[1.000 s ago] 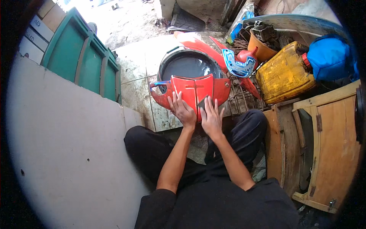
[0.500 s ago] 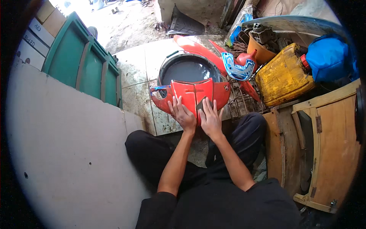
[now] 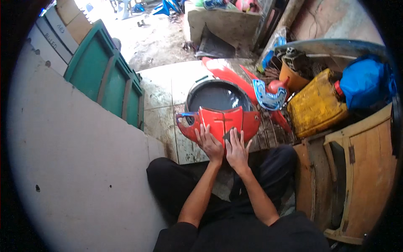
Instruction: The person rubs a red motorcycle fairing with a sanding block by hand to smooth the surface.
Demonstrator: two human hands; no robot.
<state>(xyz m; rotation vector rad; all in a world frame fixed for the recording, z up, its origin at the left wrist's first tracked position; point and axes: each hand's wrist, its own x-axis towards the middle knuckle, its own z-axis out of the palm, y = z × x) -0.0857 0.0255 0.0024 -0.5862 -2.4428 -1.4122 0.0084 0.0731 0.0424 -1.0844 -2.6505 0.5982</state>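
A glossy red plastic motorcycle fairing panel (image 3: 210, 115) lies across the near rim of a round black basin (image 3: 188, 102) of dark water. My left hand (image 3: 210, 145) lies on the panel's near left part, fingers spread and stretched out; its thumb is hard to see. Under the stretched fingers of my right hand (image 3: 237, 151) is a small dark piece of sandpaper (image 3: 227, 136), pressed on the panel just right of its centre seam. A dark cross-shaped mark shows on the panel above my hands.
More red panels (image 3: 214, 67) and a blue-and-white part (image 3: 270, 98) lie beyond the basin. At right are a yellow jerrycan (image 3: 317, 103), a blue bag (image 3: 364, 82) and a wooden cabinet (image 3: 371, 157). A white wall panel (image 3: 84, 164) and green panelled piece (image 3: 90, 69) border the left.
The view has tilted up, so the scene sits lower and more to the right. My right hand and the sandpaper have shifted slightly nearer on the panel. My left hand stays on it.
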